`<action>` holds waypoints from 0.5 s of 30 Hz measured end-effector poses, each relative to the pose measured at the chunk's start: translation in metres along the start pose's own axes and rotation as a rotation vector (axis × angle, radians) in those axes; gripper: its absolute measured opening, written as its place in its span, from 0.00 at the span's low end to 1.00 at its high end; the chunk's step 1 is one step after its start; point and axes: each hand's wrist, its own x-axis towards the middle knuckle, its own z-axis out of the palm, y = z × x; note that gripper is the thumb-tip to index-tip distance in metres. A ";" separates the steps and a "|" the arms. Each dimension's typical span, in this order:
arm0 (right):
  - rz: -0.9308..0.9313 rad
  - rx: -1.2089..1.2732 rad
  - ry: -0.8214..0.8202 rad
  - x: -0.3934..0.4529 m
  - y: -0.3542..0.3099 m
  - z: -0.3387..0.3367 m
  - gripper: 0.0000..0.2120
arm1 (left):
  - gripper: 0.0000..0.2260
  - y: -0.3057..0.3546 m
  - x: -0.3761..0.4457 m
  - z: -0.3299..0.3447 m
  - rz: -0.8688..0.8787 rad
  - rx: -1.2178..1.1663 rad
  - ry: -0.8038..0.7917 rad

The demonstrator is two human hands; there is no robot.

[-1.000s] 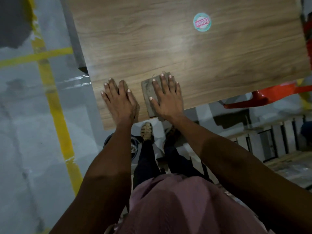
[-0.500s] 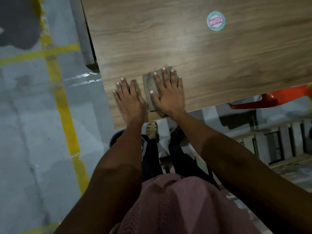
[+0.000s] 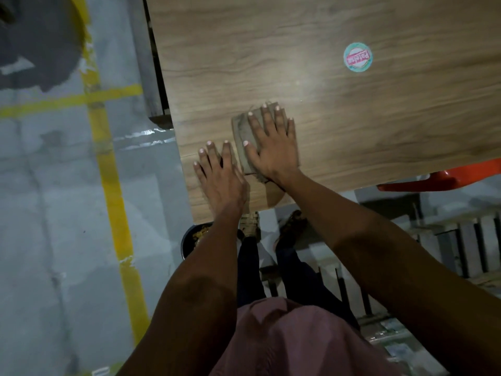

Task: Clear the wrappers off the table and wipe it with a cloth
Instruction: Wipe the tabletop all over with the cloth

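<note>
Left hand: the left hand (image 3: 221,176) lies open, palm down, fingers spread on the bare wood close to the table's near corner. It grips nothing and seems only to steady the person.

Cloth: a folded grey-brown cloth pad (image 3: 245,134) with frayed threads sits just to the right of that hand, flat on the top.

Right hand: the right hand (image 3: 272,143) is spread flat on the pad, fingers straight, pressing it down, not curled round it.

Table: the brown wood-grain laminate table (image 3: 352,109) runs on beyond the fingertips, bare but for one thing.

Wrapper: a round teal-and-red sticker or wrapper (image 3: 357,57) lies well beyond the right hand and off to its right. I cannot tell whether it is loose or stuck down.

Stage: wiping under way, I'd judge, with the far part not yet covered.

Risk: the pad is held by pressure alone, so a fast stroke could let it slip or unfold. Working this near the edge, it could slide off the table. Running it over the round piece might drag that along, not lift it.
</note>
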 end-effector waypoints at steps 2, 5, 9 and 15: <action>0.050 -0.001 0.022 0.011 0.010 -0.002 0.33 | 0.28 0.000 -0.001 -0.001 -0.005 -0.002 -0.001; 0.259 0.037 0.099 0.029 0.014 -0.006 0.33 | 0.29 0.000 0.000 -0.001 -0.004 0.000 0.000; 0.517 0.071 0.084 0.046 -0.015 -0.004 0.35 | 0.29 0.001 0.000 -0.002 -0.014 -0.002 -0.014; 0.101 0.029 0.063 0.052 0.002 -0.006 0.33 | 0.31 0.001 0.000 -0.001 -0.013 0.018 -0.001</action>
